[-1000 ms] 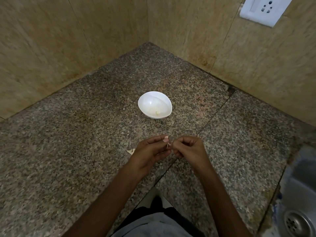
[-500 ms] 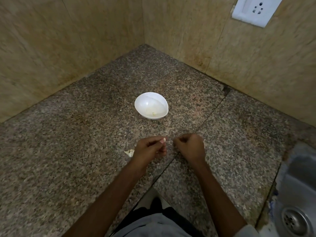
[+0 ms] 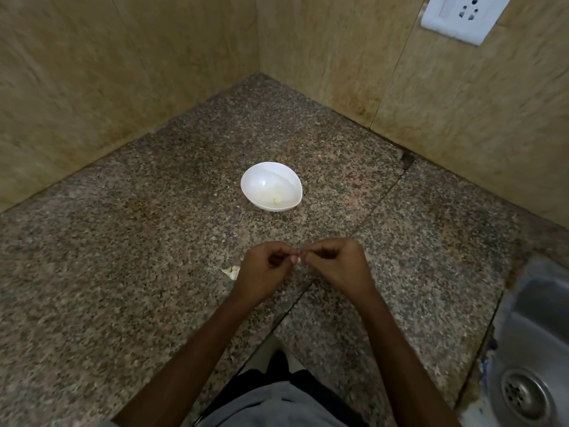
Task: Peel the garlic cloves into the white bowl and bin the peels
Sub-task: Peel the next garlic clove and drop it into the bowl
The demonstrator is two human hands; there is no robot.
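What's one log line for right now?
left hand, right hand: pinching tiny clove | bowl: one piece inside | peel: on counter

Below the near edge of the granite counter (image 3: 123, 288), you wear a grey top (image 3: 277, 408) with a dark garment (image 3: 311, 380) just beyond it. Above the counter, your forearms (image 3: 197, 349) are bare down to your left hand (image 3: 264, 269) and right hand (image 3: 337, 266).
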